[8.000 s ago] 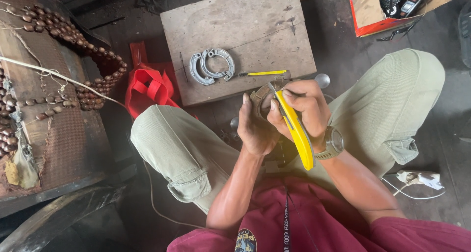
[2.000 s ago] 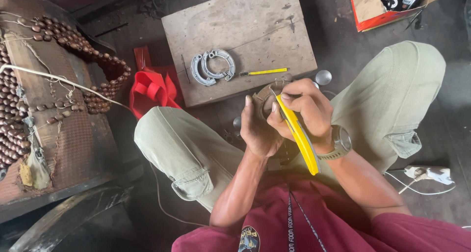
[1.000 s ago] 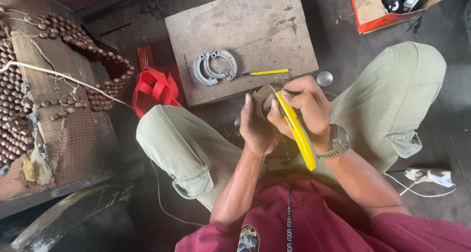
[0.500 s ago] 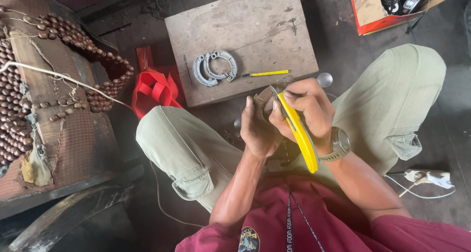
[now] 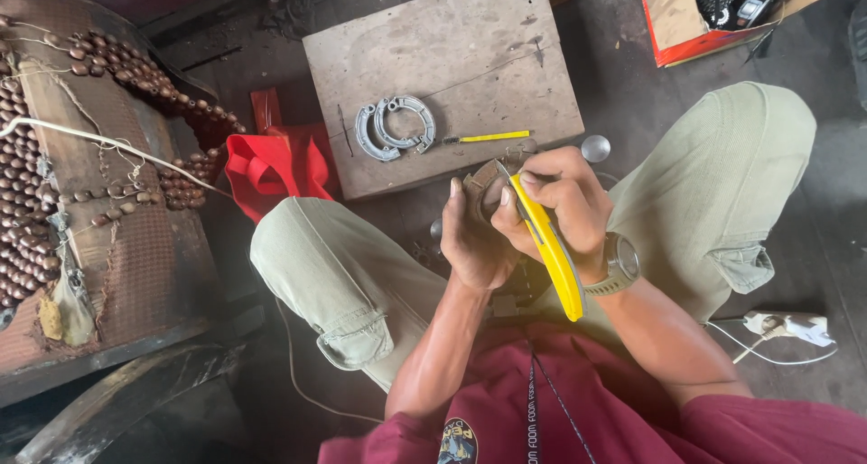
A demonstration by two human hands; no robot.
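- Here, my right hand (image 5: 564, 206) has its grip closed around a yellow utility knife (image 5: 546, 247), a long, smooth plastic handle that curves down toward my wrist, its narrow blade end pointing up between my two hands.
- My left hand (image 5: 474, 238) is curled shut around a small curved part (image 5: 480, 182), dull grey-brown and rough-looking; most of it is hidden by my fingers, so I cannot tell its full shape.
- Both hands meet above my lap, between my knees in pale green trousers (image 5: 334, 274), and the blade end touches the small part.
- On my right wrist sits a grey watch (image 5: 619, 267).
- Just past my hands lies a flat wooden board (image 5: 506, 48), scuffed and scratched, serving as my surface on a dark, dirty floor.
- On the board rest two grey metal brake shoes (image 5: 393, 128), crescent-shaped and lying side by side, with a thin yellow-handled tool (image 5: 488, 137) just beside them.
- A small round metal disc (image 5: 595, 148) lies on the floor near the board's edge.
- To my left, a red strap (image 5: 271, 166) is bunched beside a worn seat covered in brown wooden beads (image 5: 27, 202).
- By my right knee lies a white power strip (image 5: 795, 327); a red-edged cardboard box (image 5: 686, 21) sits at the far corner.
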